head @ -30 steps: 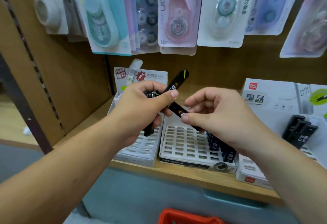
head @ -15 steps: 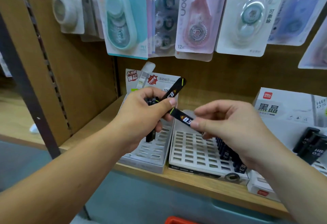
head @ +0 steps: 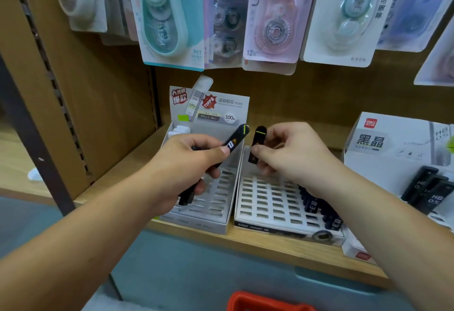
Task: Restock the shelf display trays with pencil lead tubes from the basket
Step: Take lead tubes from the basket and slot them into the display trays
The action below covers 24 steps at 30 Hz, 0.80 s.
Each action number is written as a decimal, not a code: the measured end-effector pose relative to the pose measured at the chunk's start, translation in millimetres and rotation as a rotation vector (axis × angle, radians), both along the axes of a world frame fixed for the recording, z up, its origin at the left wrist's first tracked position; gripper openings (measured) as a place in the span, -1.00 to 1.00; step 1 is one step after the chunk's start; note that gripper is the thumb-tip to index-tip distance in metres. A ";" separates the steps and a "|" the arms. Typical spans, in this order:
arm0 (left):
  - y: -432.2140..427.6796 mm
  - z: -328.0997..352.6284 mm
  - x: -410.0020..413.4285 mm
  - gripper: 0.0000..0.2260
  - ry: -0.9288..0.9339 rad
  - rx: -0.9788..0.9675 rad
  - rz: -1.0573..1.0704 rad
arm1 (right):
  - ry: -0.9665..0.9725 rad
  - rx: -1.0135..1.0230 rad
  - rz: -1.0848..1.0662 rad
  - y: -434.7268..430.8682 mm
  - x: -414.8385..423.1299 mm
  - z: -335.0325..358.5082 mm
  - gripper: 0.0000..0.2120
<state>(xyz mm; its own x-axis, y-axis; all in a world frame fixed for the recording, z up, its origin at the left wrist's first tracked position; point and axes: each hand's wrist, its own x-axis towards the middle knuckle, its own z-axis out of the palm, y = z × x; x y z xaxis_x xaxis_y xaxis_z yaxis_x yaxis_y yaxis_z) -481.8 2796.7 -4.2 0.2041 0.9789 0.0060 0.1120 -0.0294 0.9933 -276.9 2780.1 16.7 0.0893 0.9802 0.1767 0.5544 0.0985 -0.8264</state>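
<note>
1. A single lead tube (head: 257, 142) stands nearly upright with its cap end at 12 o'clock, pinched between the thumb and fingers of the right hand (head: 294, 158). I judge that the upright hold suits dropping it end-first into a slot.
2. The tube hangs just above the far edge of the middle tray (head: 267, 200). The tray's white grid shows mostly vacant slots, and one of these is the likely target.
3. At 9 o'clock of that tube, the left hand (head: 186, 165) is curled round a spare bundle (head: 236, 138) of what looks like several tubes. One pokes out towards 1 o'clock past the thumb, and a dark end shows below the palm at 6 o'clock. Holding the stock this way probably lets the right hand pluck tubes one at a time.
4. Seated tubes (head: 317, 206) fill the middle tray's columns at 3 o'clock, so filling seems to run from that side.
5. The left tray (head: 216, 197), at 9 o'clock of the middle one, lies partly under the left hand.
6. At 3 o'clock a white box (head: 383, 143) holds larger black tubes (head: 426, 189). The red basket (head: 258, 302) peeks in at 6 o'clock of the view, below the wooden shelf (head: 270, 243). Correction-tape packs (head: 272, 16) hang at 12 o'clock.
</note>
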 end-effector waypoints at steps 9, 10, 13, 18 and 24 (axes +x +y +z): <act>-9.4 -5.8 -2.8 -0.95 0.089 -0.084 -0.068 | -0.121 0.072 0.023 16.2 2.0 -14.9 -0.95; -10.3 -5.9 -2.4 -0.95 0.093 -0.088 -0.073 | -0.137 0.065 0.021 17.4 2.8 -15.8 -0.96; -8.5 -6.3 -3.7 -0.93 0.113 -0.081 -0.058 | -0.123 0.068 -0.017 19.4 7.2 -14.2 -0.85; -4.6 -10.4 -3.7 -0.94 0.117 -0.068 -0.056 | -0.171 0.085 -0.057 22.6 10.0 -8.8 -0.74; 3.5 -17.8 -5.4 -0.97 0.138 -0.064 -0.052 | -0.294 0.145 -0.043 26.1 8.5 -0.6 -0.87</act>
